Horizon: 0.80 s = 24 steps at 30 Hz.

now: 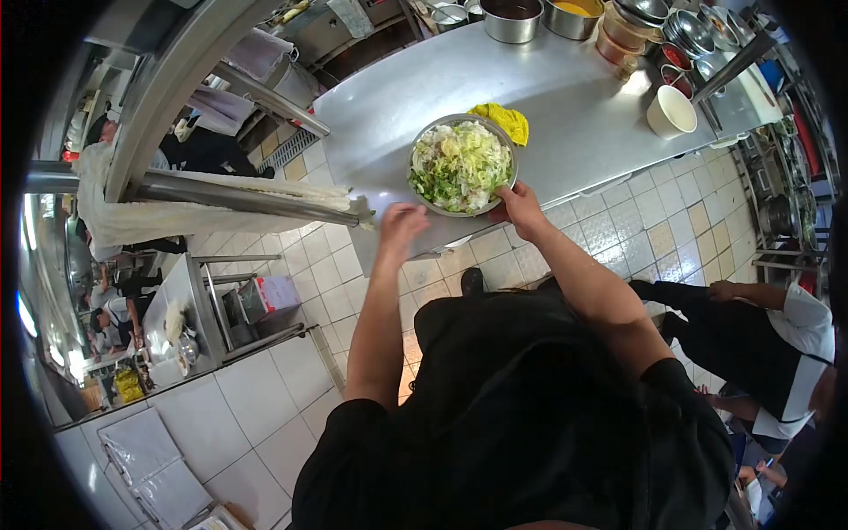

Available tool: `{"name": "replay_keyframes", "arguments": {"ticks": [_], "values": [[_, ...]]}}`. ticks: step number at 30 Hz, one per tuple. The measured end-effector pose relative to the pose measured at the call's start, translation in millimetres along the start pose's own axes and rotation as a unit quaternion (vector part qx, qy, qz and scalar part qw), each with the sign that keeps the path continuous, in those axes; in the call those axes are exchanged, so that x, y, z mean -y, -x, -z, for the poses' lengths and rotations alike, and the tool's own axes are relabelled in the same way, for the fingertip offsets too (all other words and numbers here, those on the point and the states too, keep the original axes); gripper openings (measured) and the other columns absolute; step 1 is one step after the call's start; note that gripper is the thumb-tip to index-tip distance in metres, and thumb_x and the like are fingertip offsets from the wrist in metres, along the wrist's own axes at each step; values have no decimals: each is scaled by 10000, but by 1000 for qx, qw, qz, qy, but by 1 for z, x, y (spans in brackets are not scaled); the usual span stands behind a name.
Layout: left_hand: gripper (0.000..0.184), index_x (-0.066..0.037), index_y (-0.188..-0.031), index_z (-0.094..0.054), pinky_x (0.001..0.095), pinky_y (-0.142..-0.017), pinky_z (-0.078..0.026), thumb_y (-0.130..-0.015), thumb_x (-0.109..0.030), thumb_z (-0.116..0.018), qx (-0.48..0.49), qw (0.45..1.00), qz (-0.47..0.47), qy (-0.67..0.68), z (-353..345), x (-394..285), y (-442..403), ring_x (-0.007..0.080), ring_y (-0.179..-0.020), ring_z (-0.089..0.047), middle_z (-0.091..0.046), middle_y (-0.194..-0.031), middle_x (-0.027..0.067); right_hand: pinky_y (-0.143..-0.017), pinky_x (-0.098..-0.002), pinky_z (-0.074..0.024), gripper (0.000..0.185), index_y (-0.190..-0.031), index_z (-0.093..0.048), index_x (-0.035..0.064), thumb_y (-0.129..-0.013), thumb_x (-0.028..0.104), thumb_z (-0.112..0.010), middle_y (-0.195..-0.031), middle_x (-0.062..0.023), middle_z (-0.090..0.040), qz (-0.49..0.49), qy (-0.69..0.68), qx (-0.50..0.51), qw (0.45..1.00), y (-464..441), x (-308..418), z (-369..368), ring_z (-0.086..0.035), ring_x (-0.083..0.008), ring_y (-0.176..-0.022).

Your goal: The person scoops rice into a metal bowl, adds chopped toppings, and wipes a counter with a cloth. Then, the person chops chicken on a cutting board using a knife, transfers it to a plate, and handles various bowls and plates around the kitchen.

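A metal bowl (515, 170) heaped with chopped lettuce (461, 163), green and pale yellow, stands near the front edge of the steel table. My right hand (521, 212) is closed on the bowl's near right rim, with the thumb at the lettuce. Left of the bowl, apart from it, is my left hand (404, 230), over the table's front edge. Motion smears its fingers, so whether they are open or closed is unclear. A crumpled yellow cloth (503, 122) lies against the bowl's far right side.
On the steel table (380, 110), pots (512, 25), stacked containers (623, 40) and a white tub (671, 113) stand at the back and right. A metal post (247, 196) with a cloth crosses at left. A co-worker (751, 344) in a dark apron stands at right.
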State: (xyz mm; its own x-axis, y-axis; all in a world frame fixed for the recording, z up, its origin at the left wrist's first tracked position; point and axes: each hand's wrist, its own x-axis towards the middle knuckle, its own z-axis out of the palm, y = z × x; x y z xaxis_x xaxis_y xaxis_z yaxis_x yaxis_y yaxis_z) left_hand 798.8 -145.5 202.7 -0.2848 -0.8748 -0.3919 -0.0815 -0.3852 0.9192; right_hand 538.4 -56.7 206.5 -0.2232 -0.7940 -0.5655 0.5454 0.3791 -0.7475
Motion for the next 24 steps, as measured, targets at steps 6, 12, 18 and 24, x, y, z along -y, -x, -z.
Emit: {"name": "replay_keyframes", "arguments": {"ticks": [6,12,18,24], "values": [[385,-52,-1161,-584,451,-884,-477,-777,-71,-596,-179,694,-229,-659,50,5,-6,381,-1010,-600,-592,-1139,227,-576,-321,-586,269,-1153,-503,-15,-916,111,-489,-1023,-136,-627,1,-17,15,1000,5,11,0,-655,-214,-706],[204,-47,-959,-673,431,-818,-495,-780,-115,-602,-168,761,-105,-618,69,0,-29,361,-931,-627,-654,-947,196,-517,-309,-576,267,-1125,-506,-46,-892,84,-500,-964,-131,-632,17,-7,0,1000,10,6,30,-643,-198,-707],[166,-7,-814,-685,306,-637,-504,-708,-117,-621,-238,844,-190,-442,45,-7,-42,211,-633,-636,-678,-709,113,-544,-311,-584,251,-1081,-566,-44,-874,95,-531,-932,-114,-650,25,19,56,998,34,26,104,-644,-176,-719],[133,54,-961,-653,230,-646,-511,-855,-11,-607,4,951,-220,-219,-164,-151,35,96,-687,-599,-658,-813,58,-532,-284,-578,292,-1117,-578,-55,-865,80,-517,-913,-99,-656,47,72,59,995,88,108,150,-639,-159,-699]]}}
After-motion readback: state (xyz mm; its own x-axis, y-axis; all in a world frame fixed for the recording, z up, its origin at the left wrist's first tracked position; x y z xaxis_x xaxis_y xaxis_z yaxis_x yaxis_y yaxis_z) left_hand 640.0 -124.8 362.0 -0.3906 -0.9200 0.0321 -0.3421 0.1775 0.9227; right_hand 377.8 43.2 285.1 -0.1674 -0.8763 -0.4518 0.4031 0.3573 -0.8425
